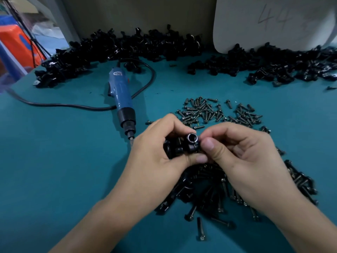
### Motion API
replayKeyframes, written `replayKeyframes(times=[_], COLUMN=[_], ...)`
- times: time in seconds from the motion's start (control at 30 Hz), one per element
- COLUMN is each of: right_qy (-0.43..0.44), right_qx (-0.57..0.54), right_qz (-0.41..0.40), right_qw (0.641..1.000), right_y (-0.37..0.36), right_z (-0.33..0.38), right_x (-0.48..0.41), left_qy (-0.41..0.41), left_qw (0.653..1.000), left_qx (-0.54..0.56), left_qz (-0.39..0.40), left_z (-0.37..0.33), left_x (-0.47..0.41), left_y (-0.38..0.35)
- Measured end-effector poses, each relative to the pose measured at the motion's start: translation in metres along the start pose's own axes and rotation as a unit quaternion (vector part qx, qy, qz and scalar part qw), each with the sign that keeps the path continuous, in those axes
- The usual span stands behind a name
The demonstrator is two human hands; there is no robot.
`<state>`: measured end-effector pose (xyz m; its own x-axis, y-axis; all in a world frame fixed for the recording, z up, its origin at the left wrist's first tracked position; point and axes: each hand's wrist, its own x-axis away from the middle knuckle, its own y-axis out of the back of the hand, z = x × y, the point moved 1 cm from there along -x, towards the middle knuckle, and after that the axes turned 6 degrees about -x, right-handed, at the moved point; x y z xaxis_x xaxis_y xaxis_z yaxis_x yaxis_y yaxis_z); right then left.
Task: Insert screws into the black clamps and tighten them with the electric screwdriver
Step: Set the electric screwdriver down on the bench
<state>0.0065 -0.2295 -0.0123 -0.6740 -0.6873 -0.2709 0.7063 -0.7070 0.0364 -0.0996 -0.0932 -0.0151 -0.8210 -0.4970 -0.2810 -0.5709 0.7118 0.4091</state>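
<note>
a teal table (63, 161) runs back to a grey wall (136, 13), with a white board (255, 24) at the right. two clamp heaps line the back: left heap (118, 46), right heap (273, 64). there are two screw piles: far pile (209, 112), near pile (209, 189). one blue electric screwdriver (121, 95) lies to the left. the left hand (155, 161) grips a clamp (191, 143) with curled fingers, and the right hand (246, 157) pinches the clamp's side.
</note>
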Motion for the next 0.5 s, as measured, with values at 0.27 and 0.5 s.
replayKeyframes(times=[0.27, 0.5], right_qy=[0.158, 0.132], right_qx=[0.152, 0.140], right_qz=[-0.041, -0.023], right_qw=[0.975, 0.981], right_y=[0.002, -0.001], right_z=[0.000, 0.003], right_x=[0.006, 0.007], left_qy=[0.232, 0.117], left_qw=[0.881, 0.967], left_qx=[0.372, 0.210], left_qz=[0.180, 0.084], left_z=[-0.009, -0.011], left_x=[-0.001, -0.002], left_y=[0.001, 0.007])
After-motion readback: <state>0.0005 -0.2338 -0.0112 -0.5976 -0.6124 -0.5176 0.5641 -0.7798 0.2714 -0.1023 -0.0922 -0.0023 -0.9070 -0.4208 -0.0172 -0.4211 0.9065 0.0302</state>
